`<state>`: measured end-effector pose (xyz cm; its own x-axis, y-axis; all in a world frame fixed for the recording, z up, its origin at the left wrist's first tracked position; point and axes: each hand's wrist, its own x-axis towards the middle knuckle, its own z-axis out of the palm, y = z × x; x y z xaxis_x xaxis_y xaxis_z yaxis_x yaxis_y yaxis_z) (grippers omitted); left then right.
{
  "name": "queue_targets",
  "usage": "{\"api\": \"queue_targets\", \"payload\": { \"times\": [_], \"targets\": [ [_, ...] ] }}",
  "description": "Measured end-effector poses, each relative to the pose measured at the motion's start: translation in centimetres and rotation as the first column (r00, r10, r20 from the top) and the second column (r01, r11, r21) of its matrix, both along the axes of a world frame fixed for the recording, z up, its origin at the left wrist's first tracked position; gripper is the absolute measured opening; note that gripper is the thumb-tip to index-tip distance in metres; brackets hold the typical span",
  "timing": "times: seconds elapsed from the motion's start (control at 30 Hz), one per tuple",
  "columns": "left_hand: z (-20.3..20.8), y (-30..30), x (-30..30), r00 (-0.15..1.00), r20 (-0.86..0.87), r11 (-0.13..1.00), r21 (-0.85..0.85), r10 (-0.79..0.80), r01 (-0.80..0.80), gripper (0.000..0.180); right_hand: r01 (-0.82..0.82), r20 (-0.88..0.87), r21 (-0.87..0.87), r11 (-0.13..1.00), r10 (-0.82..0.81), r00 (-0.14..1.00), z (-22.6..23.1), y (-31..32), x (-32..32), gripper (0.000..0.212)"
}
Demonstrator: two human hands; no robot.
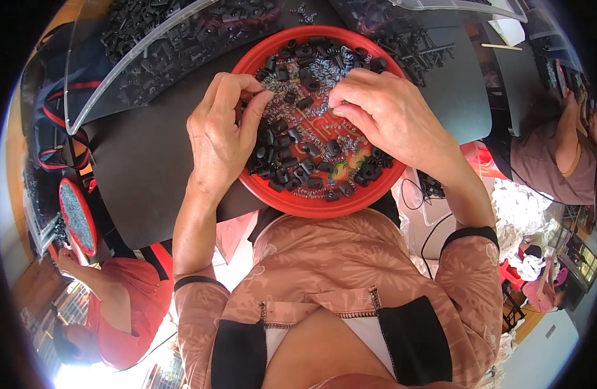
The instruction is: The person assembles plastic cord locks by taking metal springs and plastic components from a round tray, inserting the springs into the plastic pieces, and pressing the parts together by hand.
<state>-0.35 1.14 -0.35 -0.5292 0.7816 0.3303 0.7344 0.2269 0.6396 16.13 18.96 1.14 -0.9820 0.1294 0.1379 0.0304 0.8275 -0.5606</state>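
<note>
A round red tray [324, 209] lies before me at the table's near edge. Small black plastic pieces [288, 155] are heaped along its left and lower sides, and little metal coil springs [334, 68] lie among them, mostly in the upper half. Over the tray's left side, my left hand [227, 120] has thumb and forefinger pinched together; whatever sits between them is too small to make out. Above the right side, my right hand [379, 110] pinches in the same way near the springs, its fingertips partly hiding what they may hold.
A clear bin [84, 110] of black pieces stands at the far left of the dark table [143, 168]. Black rods [428, 52] lie beyond the tray on the right. Other people sit at left and right; a red basin [65, 194] of springs is beside the left one.
</note>
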Motion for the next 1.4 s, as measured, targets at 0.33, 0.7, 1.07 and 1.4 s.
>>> {"api": "queue_targets", "payload": {
  "times": [0.33, 0.7, 1.07, 1.4],
  "targets": [
    [0.3, 0.0, 0.1, 1.000, -0.004, 1.000, 0.010, -0.021, 0.021, 0.016, -0.061, 0.026, 0.227, 0.972, 0.056, 0.998, -1.1, -0.6, -0.8, 0.011],
    [2.0, 0.0, 2.1, 0.933, 0.236, 0.960, -0.003, -0.273, 0.282, 0.016, -0.026, -0.224, 0.178, 0.984, 0.066, 0.972, 0.3, -1.6, -0.8, 0.014],
    [2.5, -0.2, 2.7, 0.963, 0.190, 0.975, -0.083, -0.189, 0.208, 0.009, 0.005, -0.157, -0.367, 0.930, -0.067, 0.985, -0.4, -2.1, -0.9, 0.019],
    [1.7, 0.0, 5.2, 0.982, 0.178, 0.998, 0.012, -0.060, 0.059, 0.005, -0.053, -0.233, -0.422, 0.905, -0.052, 0.971, -1.1, -3.1, -0.8, 0.017]
  ]
}}
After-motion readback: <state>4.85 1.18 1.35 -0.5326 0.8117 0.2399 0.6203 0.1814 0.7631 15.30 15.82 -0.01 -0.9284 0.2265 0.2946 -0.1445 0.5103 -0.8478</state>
